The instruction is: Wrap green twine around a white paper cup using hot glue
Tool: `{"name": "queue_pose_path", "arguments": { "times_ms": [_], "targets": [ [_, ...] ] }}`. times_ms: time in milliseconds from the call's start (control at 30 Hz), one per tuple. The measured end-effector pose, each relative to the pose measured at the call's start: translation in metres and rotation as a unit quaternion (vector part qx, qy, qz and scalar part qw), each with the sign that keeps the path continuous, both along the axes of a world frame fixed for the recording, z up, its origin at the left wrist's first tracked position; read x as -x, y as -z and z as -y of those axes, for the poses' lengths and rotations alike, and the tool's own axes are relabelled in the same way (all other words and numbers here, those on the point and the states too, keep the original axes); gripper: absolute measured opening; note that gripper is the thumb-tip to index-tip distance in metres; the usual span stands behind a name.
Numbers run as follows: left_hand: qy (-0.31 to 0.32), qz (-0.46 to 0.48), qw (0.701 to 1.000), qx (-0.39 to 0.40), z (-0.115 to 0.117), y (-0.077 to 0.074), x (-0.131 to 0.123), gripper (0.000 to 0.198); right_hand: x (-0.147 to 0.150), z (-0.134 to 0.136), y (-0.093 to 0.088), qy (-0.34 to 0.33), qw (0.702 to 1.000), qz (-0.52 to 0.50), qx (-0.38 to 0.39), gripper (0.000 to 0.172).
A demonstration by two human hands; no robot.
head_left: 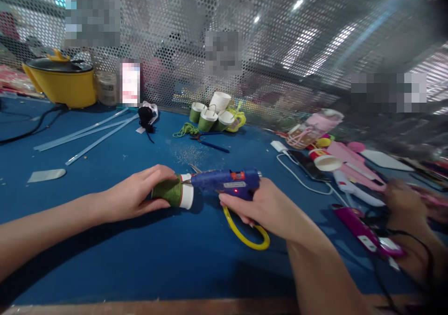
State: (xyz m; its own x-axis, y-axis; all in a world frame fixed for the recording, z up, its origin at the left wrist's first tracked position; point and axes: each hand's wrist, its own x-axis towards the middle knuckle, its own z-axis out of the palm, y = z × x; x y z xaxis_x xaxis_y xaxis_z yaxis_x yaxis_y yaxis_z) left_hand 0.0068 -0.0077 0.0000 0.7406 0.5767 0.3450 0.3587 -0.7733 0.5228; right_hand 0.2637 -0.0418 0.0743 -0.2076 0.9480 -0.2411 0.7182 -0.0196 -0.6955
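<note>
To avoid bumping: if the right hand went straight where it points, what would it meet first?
Likely the green yarn-wrapped paper cup, at the glue gun's nozzle; contact is unclear.

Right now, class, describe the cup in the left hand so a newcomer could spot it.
Start at the blue table and go to the left hand near its middle. It holds a green-wrapped cup on its side, its white end toward the blue glue gun. Unlike it, the green cups by the mesh stand upright.

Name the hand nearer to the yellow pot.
Left. The left hand, gripping the green cup, is in front and right of the yellow pot; the right hand, holding the glue gun, is farther right.
</note>
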Motion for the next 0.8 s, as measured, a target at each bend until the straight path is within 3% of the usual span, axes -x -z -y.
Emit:
{"name": "queue_pose_path", "arguments": {
  "times_ms": [133,367,800],
  "targets": [
    [0.001,-0.001,1.000,0.001,0.0001,0.0004,0.0007,0.035,-0.0005,0.0008,-0.0006,-0.002,0.999,0.025,-0.036,0.035],
    [0.008,0.006,1.000,0.007,-0.0010,0.0003,0.0018,0.035,0.0005,0.0060,-0.0059,0.013,1.000,0.018,0.003,0.030],
    [0.007,-0.001,1.000,0.001,-0.0004,0.0004,0.0012,0.036,0.0015,0.0062,-0.0057,0.018,1.000,0.015,-0.015,0.034]
  ]
}}
